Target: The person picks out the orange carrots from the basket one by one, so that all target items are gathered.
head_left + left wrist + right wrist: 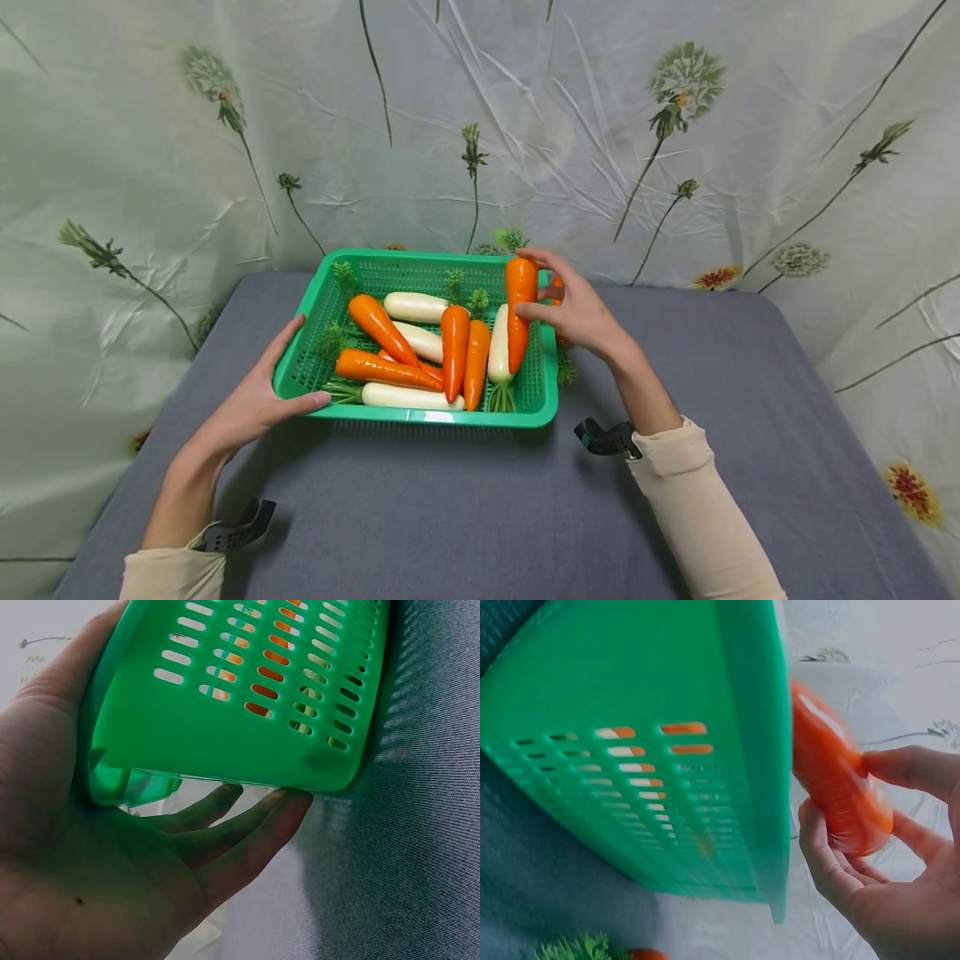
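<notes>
A green plastic basket (442, 419) stands on the table, holding several orange carrots (390, 371) and several white radishes (416, 308). My left hand (262, 400) grips its near left corner, thumb at the front rim and fingers along the left side; the left wrist view shows the fingertips against the basket wall (150, 727). With thumb and fingers, my right hand (581, 312) pinches a carrot (521, 287) at the basket's right end. This carrot stands nearly upright in the head view, its thin end over a white radish (498, 358).
Outside the basket's right side lies another carrot (558, 287), mostly hidden by the right hand. Green leafy tops (566, 368) show beside it, and more leaves (512, 239) poke out behind the far rim. A grey cloth (465, 517) covers the table; a flowered curtain (570, 125) hangs behind.
</notes>
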